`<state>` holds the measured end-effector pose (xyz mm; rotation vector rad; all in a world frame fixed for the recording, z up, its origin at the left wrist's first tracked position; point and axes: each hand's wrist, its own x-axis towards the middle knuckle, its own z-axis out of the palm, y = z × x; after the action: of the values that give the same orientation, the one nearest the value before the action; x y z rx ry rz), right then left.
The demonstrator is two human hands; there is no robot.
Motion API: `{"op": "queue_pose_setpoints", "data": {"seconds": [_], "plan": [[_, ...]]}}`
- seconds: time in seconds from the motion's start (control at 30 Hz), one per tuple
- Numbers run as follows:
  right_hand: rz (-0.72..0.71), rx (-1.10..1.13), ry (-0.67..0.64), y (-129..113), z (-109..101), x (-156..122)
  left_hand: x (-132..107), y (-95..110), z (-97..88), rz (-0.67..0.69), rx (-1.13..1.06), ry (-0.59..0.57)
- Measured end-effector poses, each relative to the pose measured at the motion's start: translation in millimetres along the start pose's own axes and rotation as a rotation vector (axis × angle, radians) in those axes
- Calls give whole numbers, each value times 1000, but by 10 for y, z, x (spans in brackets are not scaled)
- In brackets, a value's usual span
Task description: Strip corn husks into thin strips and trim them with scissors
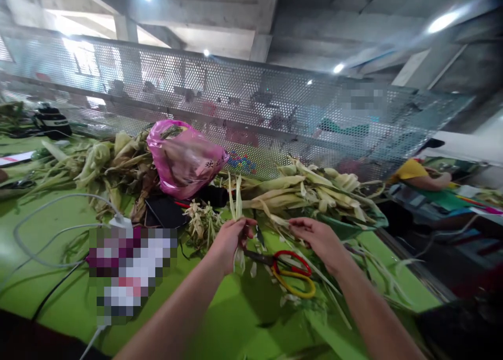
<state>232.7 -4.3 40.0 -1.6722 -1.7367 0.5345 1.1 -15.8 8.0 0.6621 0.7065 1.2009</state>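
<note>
Both hands point(275, 239) on husk strips point(238, 203)

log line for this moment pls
left hand: grips husk strips | right hand: pinches thin strip | scissors on green table

Pale husk strips point(237, 203) upright (pinched, L hand), thin strand point(280, 225) stretched rightward.

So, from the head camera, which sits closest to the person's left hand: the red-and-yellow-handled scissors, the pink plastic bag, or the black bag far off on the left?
Measured from the left hand:
1. Red-and-yellow-handled scissors: nearest, on the green table just right of the hand.
2. Pink plastic bag: farther, up and behind to the left, on the husk pile.
3. Black bag: farthest, at the far left by the mesh fence.
</note>
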Motion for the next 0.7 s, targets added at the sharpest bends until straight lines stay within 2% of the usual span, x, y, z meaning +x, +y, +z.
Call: {"op": "queue_pose_setpoints", "data": {"seconds": [0.1, 0.27, 0.4, 0.53, 0.6, 0.7], "plan": [[-18, -83, -119, 41, 36, -21, -3, 39, -16, 13, 5, 16], [-9, -215, -101, 123, 61, 62, -19, 110, -46, 63, -29, 34], [-73, -266, -166, 108, 369, 144, -32, 141, -53, 77, -51, 63], [-174, -356, -121, 14, 636, 203, -22, 189, -74, 125, -67, 156], [-207, -394, -56, -54, 614, 206, -7, 227, -95, 167, -76, 212], [-245, -425, 34, -166, 424, 172, 5, 290, -132, 287, -62, 303]]}}
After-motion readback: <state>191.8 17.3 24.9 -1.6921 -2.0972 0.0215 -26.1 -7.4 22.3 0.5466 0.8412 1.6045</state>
